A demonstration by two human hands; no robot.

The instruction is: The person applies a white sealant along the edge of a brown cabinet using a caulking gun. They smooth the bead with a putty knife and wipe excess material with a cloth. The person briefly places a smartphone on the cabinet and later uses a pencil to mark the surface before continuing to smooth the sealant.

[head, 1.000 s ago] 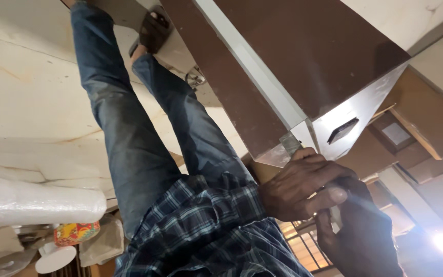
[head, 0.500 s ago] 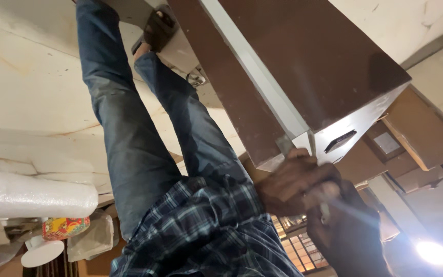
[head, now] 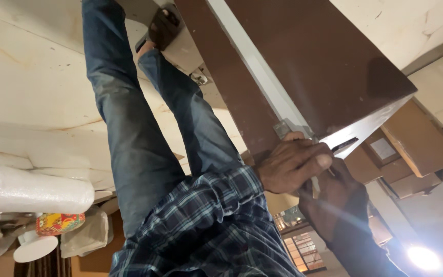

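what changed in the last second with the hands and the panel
Little changed. The upper hand crept slightly along the brown panel edge, its fingers now hiding more of the metal bracket. The lower hand stays just beneath it. Nothing was let go.

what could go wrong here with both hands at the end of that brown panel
Both hands, one over the other, crowd the corner of the brown panel by the metal bracket; fingers could get pinched or scraped on its edge. The panel is long and gripped only at this end, so it may twist or slip. The bright lamp glares into view, which may hide the bracket.
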